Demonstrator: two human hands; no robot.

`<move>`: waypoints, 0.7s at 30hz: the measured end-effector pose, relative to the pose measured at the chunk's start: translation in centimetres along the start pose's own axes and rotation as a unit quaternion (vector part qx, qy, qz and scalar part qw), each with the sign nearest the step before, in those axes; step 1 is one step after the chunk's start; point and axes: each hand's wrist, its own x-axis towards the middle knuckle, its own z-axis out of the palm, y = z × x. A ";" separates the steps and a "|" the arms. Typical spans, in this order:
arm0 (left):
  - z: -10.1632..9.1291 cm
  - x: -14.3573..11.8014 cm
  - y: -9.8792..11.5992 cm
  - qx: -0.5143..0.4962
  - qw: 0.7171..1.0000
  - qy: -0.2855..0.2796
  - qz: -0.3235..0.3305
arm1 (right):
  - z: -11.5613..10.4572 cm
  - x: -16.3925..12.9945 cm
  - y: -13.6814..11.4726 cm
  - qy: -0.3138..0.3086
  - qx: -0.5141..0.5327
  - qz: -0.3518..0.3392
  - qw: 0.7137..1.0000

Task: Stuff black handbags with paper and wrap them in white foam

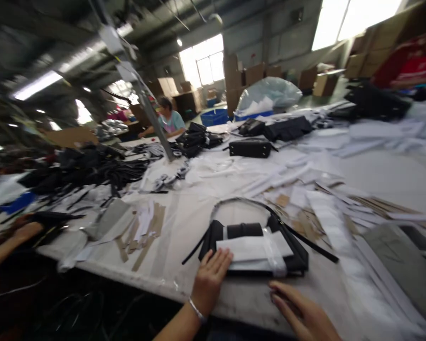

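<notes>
Head view: small black leather handbag (291,251) lies flat near the front edge of the white-covered worktable (184,227), with white folded paper (252,248) banded across it. Left hand (209,279) rests open, fingers flat on the bag's left end. Right hand (301,310) lies open just beside it, grasping nothing. Judged step: steadying the wrapped bag; a firmer two-handed hold seems needed.

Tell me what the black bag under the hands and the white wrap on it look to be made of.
Black bag: likely faux leather, smooth and matte with a firm edge. White wrap: looks like paper, flat and creased, banded by a translucent strip, probably plastic.
</notes>
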 end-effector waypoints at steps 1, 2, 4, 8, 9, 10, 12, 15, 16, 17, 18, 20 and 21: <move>-0.4 0.1 -0.2 -0.022 1.000 -0.007 0.002 | 0.4 -0.6 -0.4 -0.044 0.086 0.071 0.993; -0.5 0.1 -0.4 -0.037 0.999 -0.020 -0.001 | 0.9 -0.9 -1.0 -0.076 0.163 0.113 0.977; -0.5 0.2 -0.8 -0.052 0.998 -0.027 0.002 | 1.9 -0.6 -2.1 -0.057 0.285 0.174 0.941; 0.0 0.2 -0.9 -0.052 0.998 -0.013 0.013 | 3.9 0.4 -3.9 0.053 0.510 0.245 0.823; 0.0 0.2 -0.9 -0.050 0.999 -0.005 0.012 | 4.3 0.7 -4.2 0.068 0.555 0.255 0.789; 0.1 0.2 -1.0 -0.049 0.999 0.006 0.010 | 4.6 1.1 -4.4 0.080 0.589 0.263 0.760; 0.2 0.1 -1.3 -0.051 0.998 0.029 -0.002 | 5.1 2.0 -4.7 0.083 0.625 0.267 0.729; 0.4 -0.1 -1.9 -0.063 0.996 0.059 -0.019 | 5.5 3.3 -5.2 0.026 0.586 0.233 0.775; 0.6 -0.1 -2.1 -0.067 0.995 0.067 -0.024 | 5.7 3.6 -5.5 0.002 0.562 0.212 0.799; 0.7 -0.2 -2.1 -0.071 0.994 0.073 -0.029 | 6.0 3.8 -5.8 -0.017 0.546 0.190 0.816; 0.8 -0.3 -2.1 -0.073 0.994 0.077 -0.033 | 6.3 4.0 -6.2 -0.029 0.542 0.173 0.822; 0.9 -0.4 -1.6 -0.072 0.993 0.080 -0.044 | 6.9 4.1 -6.9 -0.034 0.560 0.163 0.812; 0.9 -0.5 -1.3 -0.072 0.993 0.075 -0.051 | 7.1 4.1 -7.2 -0.031 0.567 0.172 0.805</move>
